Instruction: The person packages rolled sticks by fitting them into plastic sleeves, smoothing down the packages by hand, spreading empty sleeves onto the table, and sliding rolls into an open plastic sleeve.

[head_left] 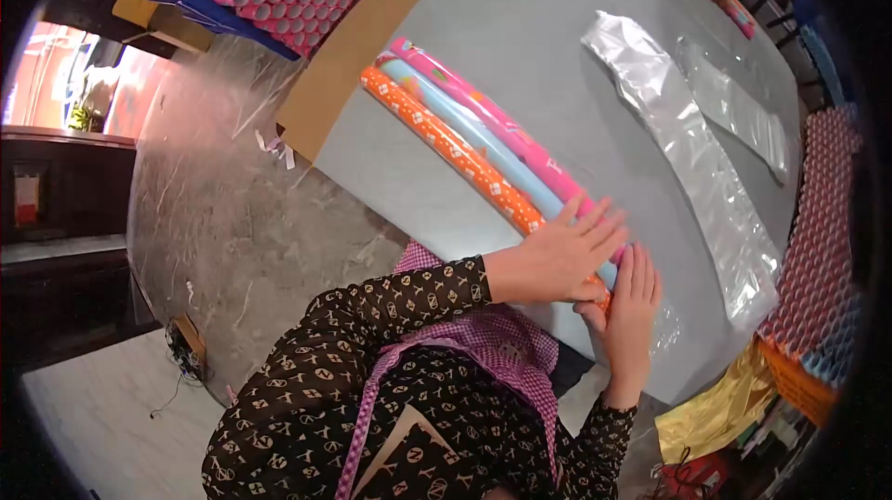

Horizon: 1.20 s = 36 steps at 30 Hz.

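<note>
At 4 o'clock, the left hand (565, 256) lies with fingers spread over three wrapped rolls (469, 130), the right hand (632, 309) cups their near ends, fingers together, and the rolls extend across the table (520, 26) toward 11 o'clock, with clear plastic sleeves (688, 151) at 2–3 o'clock.

Orange, blue, pink rolls (476, 133) lie parallel on table (520, 26).

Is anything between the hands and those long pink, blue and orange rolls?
Nothing visible: the left hand and right hand touch the patterned pink, blue and orange rolls. I can't tell whether clear film covers them.
</note>
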Tool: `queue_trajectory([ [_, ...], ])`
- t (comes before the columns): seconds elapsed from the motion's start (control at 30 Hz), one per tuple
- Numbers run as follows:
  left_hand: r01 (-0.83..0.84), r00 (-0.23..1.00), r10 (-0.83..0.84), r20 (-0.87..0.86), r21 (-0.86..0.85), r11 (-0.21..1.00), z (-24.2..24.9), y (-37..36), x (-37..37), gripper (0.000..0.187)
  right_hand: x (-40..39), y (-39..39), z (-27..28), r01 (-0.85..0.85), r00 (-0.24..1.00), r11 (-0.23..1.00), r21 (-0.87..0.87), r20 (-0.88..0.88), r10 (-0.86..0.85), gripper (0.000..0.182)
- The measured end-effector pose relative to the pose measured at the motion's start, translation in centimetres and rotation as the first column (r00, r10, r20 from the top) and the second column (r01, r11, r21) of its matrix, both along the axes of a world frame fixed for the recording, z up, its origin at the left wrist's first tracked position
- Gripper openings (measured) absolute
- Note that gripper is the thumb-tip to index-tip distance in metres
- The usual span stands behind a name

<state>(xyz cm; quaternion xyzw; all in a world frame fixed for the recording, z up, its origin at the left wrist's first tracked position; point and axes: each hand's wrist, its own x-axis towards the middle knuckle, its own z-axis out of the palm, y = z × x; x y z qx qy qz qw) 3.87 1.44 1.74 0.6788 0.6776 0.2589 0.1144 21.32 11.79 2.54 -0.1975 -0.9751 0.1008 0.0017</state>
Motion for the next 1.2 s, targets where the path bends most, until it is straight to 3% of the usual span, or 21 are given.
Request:
queue_trajectory([
  [0.07, 0.035, 0.989, -0.035, 0.142, 0.004, 0.999, 0.2, 0.0, -0.6, 0.072, -0.1, -0.1, 0.1, -0.004, 1.000, 1.000, -0.014, 0.006, 0.004, 0.098],
  [0.17, -0.032, 0.996, 0.033, 0.088, -0.006, 0.999, 2.0, -1.1, -3.9, 0.073, -0.1, 0.1, 0.1, -0.009, 0.999, 1.000, -0.022, 0.031, 0.010, 0.095],
  [0.27, -0.287, 0.954, 0.279, -0.107, -0.067, 0.956, 1.9, -3.1, -9.9, 0.078, -0.1, 0.3, 0.1, -0.006, 0.998, 0.999, -0.050, 0.058, 0.009, 0.095],
  [0.3, -0.344, 0.922, 0.322, -0.216, -0.071, 0.936, 1.3, -4.1, -12.3, 0.075, -0.1, 0.4, 0.0, -0.010, 0.999, 0.999, -0.048, 0.050, 0.012, 0.095],
  [0.47, -0.576, 0.760, 0.504, -0.409, -0.065, 0.815, 1.3, -8.0, -20.2, 0.070, -0.7, 0.5, 0.6, 0.024, 0.995, 0.992, -0.126, 0.098, -0.012, 0.096],
  [0.83, -0.591, 0.757, 0.485, -0.438, -0.143, 0.794, -0.2, -9.0, -21.3, 0.075, -0.9, 1.2, 0.3, 0.017, 0.994, 0.991, -0.131, 0.114, -0.002, 0.103],
  [1.0, -0.558, 0.752, 0.393, -0.529, -0.192, 0.808, 0.1, -8.9, -21.2, 0.064, -0.8, 1.6, 0.2, 0.015, 0.988, 0.991, -0.133, 0.155, 0.006, 0.103],
  [1.2, -0.571, 0.751, 0.431, -0.501, -0.164, 0.805, -0.1, -8.8, -21.0, 0.058, -0.9, 1.7, -0.1, 0.020, 0.993, 0.992, -0.124, 0.117, -0.006, 0.101],
])
